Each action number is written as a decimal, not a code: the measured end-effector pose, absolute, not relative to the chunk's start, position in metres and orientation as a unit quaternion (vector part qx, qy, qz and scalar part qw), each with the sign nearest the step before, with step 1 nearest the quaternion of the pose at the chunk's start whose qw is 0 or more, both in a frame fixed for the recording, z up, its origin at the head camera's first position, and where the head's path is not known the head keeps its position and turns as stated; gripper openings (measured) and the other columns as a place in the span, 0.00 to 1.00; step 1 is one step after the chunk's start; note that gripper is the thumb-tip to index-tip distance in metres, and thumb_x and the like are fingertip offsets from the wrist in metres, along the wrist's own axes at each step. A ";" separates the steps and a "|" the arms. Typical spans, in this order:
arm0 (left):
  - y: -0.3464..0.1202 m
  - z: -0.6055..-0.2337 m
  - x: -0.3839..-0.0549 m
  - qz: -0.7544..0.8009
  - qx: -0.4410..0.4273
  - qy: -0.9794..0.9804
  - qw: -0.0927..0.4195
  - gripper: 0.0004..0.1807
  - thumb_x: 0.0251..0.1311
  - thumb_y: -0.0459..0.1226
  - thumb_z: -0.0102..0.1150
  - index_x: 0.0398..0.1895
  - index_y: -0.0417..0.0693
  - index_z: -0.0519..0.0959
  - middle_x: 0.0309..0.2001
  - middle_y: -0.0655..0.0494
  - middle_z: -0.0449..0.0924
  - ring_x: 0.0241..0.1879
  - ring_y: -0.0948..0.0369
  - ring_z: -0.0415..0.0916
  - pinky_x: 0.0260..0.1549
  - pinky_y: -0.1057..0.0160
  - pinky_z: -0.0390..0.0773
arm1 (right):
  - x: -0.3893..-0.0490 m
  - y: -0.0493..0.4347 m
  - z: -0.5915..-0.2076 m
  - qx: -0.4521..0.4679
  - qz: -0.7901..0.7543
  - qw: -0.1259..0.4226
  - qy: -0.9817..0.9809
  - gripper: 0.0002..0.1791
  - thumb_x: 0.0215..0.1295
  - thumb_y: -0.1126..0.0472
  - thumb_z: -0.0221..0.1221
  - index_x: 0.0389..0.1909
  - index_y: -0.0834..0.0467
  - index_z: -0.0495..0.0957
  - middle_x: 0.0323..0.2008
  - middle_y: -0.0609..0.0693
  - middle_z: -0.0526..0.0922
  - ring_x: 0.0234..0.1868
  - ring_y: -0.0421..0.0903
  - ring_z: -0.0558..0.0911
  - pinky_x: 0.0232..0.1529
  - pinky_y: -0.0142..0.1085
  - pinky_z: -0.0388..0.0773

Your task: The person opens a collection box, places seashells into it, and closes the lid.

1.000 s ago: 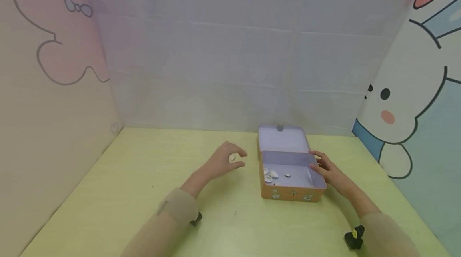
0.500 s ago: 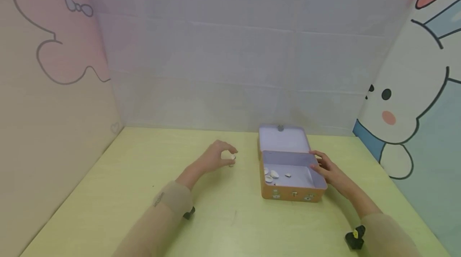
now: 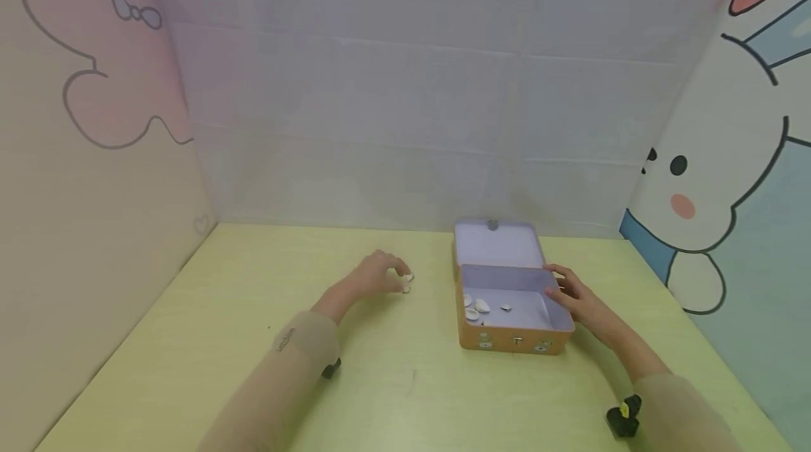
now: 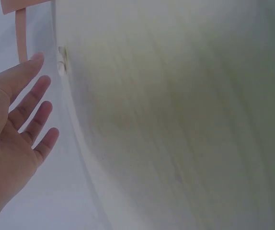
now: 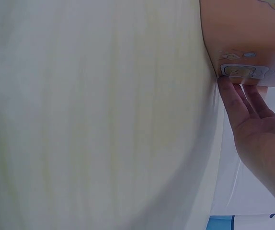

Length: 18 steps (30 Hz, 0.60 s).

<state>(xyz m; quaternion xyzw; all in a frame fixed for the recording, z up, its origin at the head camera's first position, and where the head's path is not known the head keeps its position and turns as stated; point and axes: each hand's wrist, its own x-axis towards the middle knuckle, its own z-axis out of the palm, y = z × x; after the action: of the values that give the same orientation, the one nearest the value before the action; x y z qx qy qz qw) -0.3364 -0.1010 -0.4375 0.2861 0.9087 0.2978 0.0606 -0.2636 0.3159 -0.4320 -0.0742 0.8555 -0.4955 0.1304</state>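
Note:
Two small white seashells (image 3: 407,290) lie on the table in the head view, at the fingertips of my left hand (image 3: 374,276). In the left wrist view these shells (image 4: 62,68) sit just beyond the fingers, and the left hand (image 4: 20,108) has its fingers apart with nothing held. An orange tin box (image 3: 507,341) with a lilac inside stands to the right, its lid (image 3: 497,246) tipped back. Several white shells (image 3: 482,306) lie in its left part. My right hand (image 3: 579,304) grips the box's right side at the rim; the right wrist view shows its fingers (image 5: 233,103) against the printed side.
The pale yellow table (image 3: 209,339) runs back to a light cloth wall (image 3: 380,121). A printed rabbit (image 3: 716,177) covers the right wall. Dark wrist mounts (image 3: 624,418) hang at both sleeves.
My left hand has moved back to the left and its fingers have come down by the shells on the table. The right hand and the box have stayed in place.

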 end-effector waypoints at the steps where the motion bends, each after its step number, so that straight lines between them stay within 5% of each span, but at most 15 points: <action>1: -0.101 -0.438 -0.336 0.297 0.281 0.910 0.072 0.15 0.54 0.40 0.67 0.46 0.49 0.82 0.45 0.56 0.81 0.55 0.52 0.68 0.58 0.48 0.65 | -0.264 0.316 -0.432 -0.074 -0.496 0.130 0.855 0.34 0.72 0.50 0.47 0.72 0.51 0.42 0.70 0.71 0.44 0.68 0.71 0.52 0.57 0.67 0.61; 11: -0.091 -0.441 -0.333 0.247 0.319 0.913 0.063 0.11 0.49 0.32 0.69 0.37 0.47 0.84 0.42 0.55 0.84 0.43 0.58 0.78 0.49 0.55 0.75 | -0.264 0.318 -0.435 -0.066 -0.495 0.128 0.857 0.34 0.72 0.49 0.46 0.72 0.50 0.43 0.70 0.70 0.44 0.68 0.71 0.52 0.57 0.67 0.61; 18: -0.089 -0.440 -0.332 0.246 0.314 0.914 0.072 0.08 0.50 0.31 0.68 0.36 0.46 0.84 0.44 0.54 0.84 0.49 0.55 0.77 0.53 0.52 0.73 | -0.264 0.318 -0.435 -0.071 -0.498 0.127 0.855 0.33 0.73 0.50 0.46 0.72 0.50 0.43 0.70 0.71 0.45 0.68 0.71 0.53 0.57 0.67 0.62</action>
<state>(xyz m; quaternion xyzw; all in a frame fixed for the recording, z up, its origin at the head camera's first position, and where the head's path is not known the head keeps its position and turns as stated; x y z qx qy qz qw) -0.3321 -0.0885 -0.4396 0.3141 0.9142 0.2456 0.0717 -0.2637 0.3183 -0.4346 -0.0712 0.8548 -0.4980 0.1274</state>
